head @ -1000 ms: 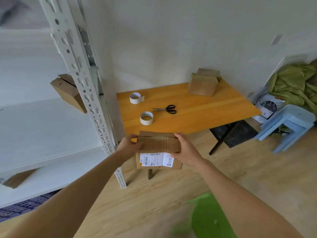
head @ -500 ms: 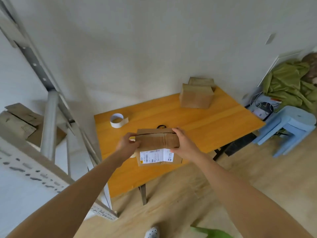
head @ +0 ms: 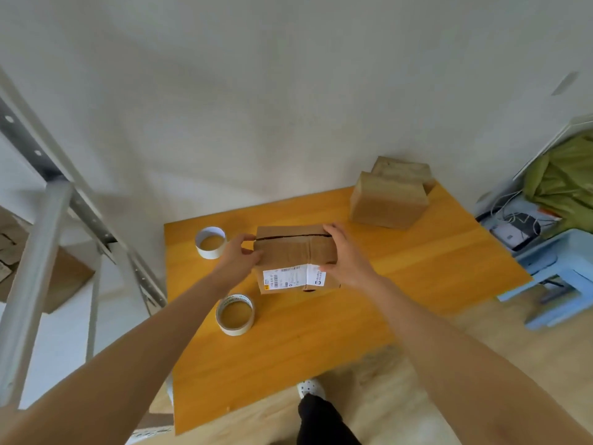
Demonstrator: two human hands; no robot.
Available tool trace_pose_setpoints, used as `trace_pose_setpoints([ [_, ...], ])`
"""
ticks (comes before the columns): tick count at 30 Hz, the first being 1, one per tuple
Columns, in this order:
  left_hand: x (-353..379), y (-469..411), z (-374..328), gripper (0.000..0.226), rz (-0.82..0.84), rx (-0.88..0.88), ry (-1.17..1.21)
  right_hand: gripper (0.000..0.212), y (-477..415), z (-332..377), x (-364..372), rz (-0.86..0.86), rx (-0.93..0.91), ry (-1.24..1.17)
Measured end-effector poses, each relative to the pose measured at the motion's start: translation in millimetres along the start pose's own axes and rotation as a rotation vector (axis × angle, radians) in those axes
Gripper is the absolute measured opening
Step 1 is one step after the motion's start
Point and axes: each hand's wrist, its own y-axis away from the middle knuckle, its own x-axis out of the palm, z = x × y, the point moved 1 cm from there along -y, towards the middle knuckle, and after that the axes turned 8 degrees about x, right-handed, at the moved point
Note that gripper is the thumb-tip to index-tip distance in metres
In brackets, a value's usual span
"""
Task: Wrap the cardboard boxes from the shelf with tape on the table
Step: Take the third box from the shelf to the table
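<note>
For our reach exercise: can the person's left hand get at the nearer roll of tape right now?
Probably, once it lets go: the left hand grips the box, but the nearer roll of tape lies on the table close beside that forearm, nothing between.

We face a plain pale wall, an orange wooden surface against it, grey metal shelf on our left, blue stool and green cloth on our right, light wood floor below
</note>
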Motion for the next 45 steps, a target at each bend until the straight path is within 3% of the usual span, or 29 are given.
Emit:
trace_pose_setpoints([
  [17,57,-112,-5,0.036,-0.265,-0.131,-0.044,0.088,-163,-52,-5,0.129,-0.157,0.071],
  [27,79,-128,5,0.039,-0.370,-0.172,-0.053,0.087,-189,-73,4,0.157,-0.231,0.130],
  [32,82,-128,6,0.044,-0.384,-0.190,-0.088,0.090,-196,-81,11,0.130,-0.273,0.303],
  [35,86,-125,7,0.055,-0.327,-0.115,-0.396,0.098,-195,-86,12,0.052,-0.322,0.471],
  [39,103,-129,14,0.057,-0.118,0.260,-0.976,0.098,-187,-85,16,-0.059,-0.483,0.539],
  [45,119,-134,22,0.070,-0.058,0.306,-1.165,0.079,-189,-85,25,-0.014,-0.589,0.558],
])
